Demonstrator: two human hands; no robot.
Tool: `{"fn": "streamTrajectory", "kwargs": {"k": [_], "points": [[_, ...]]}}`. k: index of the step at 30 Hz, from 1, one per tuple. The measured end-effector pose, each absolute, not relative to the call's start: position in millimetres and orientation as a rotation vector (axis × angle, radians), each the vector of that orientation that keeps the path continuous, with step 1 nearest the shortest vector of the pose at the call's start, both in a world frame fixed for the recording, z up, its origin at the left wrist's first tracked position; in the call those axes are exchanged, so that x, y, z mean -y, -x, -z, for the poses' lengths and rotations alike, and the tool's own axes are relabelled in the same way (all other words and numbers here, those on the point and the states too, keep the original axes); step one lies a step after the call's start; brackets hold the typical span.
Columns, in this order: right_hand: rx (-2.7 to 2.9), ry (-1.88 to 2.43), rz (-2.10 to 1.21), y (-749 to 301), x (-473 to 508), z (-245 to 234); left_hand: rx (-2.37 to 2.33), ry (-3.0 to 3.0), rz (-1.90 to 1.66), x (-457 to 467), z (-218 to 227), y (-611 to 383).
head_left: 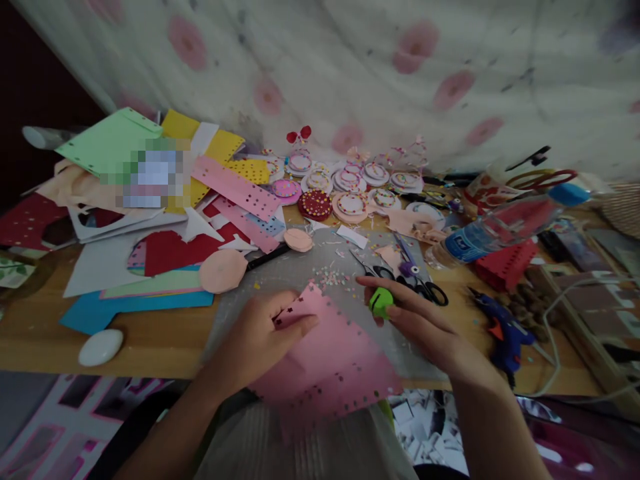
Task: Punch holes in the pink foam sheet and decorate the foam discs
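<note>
Between the thumb and fingers of my left hand (273, 327) is a sheet of pink paper (330, 347), punched with small holes along its edges. The sheet slants down over the table's front edge toward my lap. My right hand (415, 320) is closed around a small bright green craft punch (381, 303), just right of the paper and apart from it. Tiny punched paper bits (333, 277) lie scattered on the grey mat (230, 327) beyond the paper. Two pairs of black-handled scissors (433, 293) lie just past my right fingers.
Coloured paper sheets (175, 253) pile up at the left, with a white oval object (101, 347) before them. Small decorated paper hats (316, 204) stand at the back. To the right are a tilted water bottle (510, 227), a blue glue gun (505, 337) and a white cord.
</note>
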State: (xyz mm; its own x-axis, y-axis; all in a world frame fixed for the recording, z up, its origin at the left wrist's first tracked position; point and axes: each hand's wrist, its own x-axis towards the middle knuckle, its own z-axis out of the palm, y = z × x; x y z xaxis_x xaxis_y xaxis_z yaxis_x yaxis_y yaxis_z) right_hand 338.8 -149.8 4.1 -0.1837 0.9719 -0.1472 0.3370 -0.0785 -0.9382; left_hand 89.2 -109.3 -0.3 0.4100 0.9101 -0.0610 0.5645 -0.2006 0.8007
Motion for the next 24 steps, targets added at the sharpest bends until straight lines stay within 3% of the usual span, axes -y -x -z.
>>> {"fn": "streamTrajectory", "kwargs": {"k": [3, 11, 24], "points": [[1.564, 1.426, -1.312, -340, 151, -11, -1.292, -1.914, -0.576, 115, -2, -88], [1.857, 1.429, -0.936, -323, 155, -21, -1.233, -1.953, -0.753, 131, -13, -88], [2.079, 1.388, -0.901, -321, 158, -33, -1.15, -1.937, -0.768, 135, -19, -91]]}}
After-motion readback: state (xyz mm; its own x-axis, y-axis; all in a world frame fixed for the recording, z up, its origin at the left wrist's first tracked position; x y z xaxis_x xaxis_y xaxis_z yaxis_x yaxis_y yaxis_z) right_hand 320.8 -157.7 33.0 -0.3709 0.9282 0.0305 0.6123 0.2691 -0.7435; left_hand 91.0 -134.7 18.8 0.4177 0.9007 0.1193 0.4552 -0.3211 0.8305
